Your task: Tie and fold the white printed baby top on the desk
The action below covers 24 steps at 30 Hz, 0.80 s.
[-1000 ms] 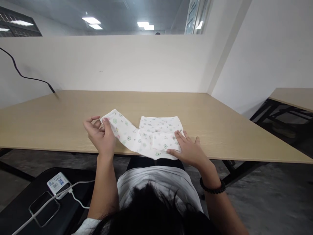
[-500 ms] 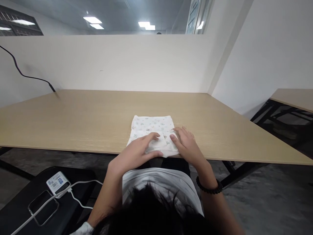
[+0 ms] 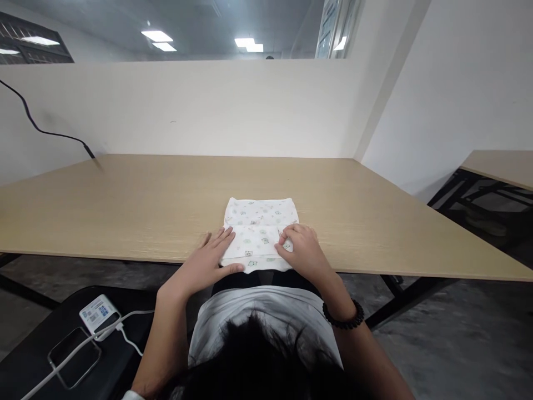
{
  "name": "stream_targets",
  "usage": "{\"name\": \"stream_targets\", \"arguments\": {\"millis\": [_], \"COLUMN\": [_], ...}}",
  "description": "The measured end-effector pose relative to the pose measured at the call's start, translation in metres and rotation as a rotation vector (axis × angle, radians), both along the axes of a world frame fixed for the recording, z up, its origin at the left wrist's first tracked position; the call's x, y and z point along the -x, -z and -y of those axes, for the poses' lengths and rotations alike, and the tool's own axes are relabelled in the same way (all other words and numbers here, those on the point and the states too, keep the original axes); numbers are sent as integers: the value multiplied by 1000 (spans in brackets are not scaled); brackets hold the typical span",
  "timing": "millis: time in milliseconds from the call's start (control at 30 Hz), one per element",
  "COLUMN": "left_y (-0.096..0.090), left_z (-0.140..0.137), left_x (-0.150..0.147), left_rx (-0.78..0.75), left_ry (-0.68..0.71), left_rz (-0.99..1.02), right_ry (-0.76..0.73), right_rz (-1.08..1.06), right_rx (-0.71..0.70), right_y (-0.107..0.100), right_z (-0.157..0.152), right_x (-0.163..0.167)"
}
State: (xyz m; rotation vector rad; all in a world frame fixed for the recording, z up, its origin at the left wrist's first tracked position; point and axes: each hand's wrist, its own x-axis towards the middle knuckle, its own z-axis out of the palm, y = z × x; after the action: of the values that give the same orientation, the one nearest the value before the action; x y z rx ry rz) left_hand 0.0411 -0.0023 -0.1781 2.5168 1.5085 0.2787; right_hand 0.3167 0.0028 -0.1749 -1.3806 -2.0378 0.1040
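A folded white cloth (image 3: pixel 254 241) with small printed figures lies at the table's front edge, its near edge reaching to the rim. A crease runs across it, and a flap shows on its right part. My left hand (image 3: pixel 208 258) rests flat over the cloth's left edge, fingers stretched out and thumb along the near corner. On the right side, my right hand (image 3: pixel 305 250) has thumb and index finger brought together at the flap, pinching the fabric. The other fingers of that hand are curled and partly hidden.
The wooden table (image 3: pixel 166 194) runs back to a white partition (image 3: pixel 225 108). At the left, a black cable (image 3: pixel 58 133) reaches the tabletop. Below left, a black chair (image 3: pixel 120 361) holds a white device (image 3: pixel 99 315) with a white cable and a phone-like frame (image 3: pixel 75 358).
My left hand has moved left from over the cloth's middle and flattened on its left edge. The fingers of my right hand have closed into a pinch on the right flap.
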Motion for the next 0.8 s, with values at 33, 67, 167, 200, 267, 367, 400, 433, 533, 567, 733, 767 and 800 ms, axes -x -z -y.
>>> {"name": "stream_targets", "arguments": {"millis": [33, 67, 167, 200, 267, 367, 400, 433, 533, 567, 733, 767, 800], "left_y": [-2, -2, -2, 0, 2, 2, 2, 1, -1, -2, 3, 5, 7], "left_z": [0, 0, -3, -3, -3, 1, 2, 3, 2, 1, -2, -2, -2], "left_x": [0, 1, 2, 2, 4, 8, 10, 12, 19, 21, 27, 28, 28], "left_rx": [5, -2, -53, -65, -83, -144, -164, -174, -162, -160, -249, -275, -296], "left_ry": [2, -3, -72, -97, -115, -62, -32, 5, 132, 167, 280, 294, 305], "left_rz": [-11, -18, -31, -36, -40, -45, -50, -58, -76, -76, -25, -22, -22], "right_ry": [-52, -106, -178, -178, -189, -259, -286, -303, -294, -291, -315, -321, -332], "right_rz": [12, 26, 141, 203, 315, 357, 347, 339, 375, 404, 503, 516, 527], "right_rx": [28, 43, 119, 182, 309, 363, 352, 337, 289, 278, 106, 57, 15], "right_y": [-3, -6, -11, -11, -10, -9, -10, -10, -11, -9, 3, 5, 7], "right_z": [0, 0, 2, 3, 6, 10, 11, 11, 10, 10, 13, 13, 13], "right_x": [-6, -12, -26, -30, -38, -53, -58, -64, -78, -82, -94, -95, -96]}}
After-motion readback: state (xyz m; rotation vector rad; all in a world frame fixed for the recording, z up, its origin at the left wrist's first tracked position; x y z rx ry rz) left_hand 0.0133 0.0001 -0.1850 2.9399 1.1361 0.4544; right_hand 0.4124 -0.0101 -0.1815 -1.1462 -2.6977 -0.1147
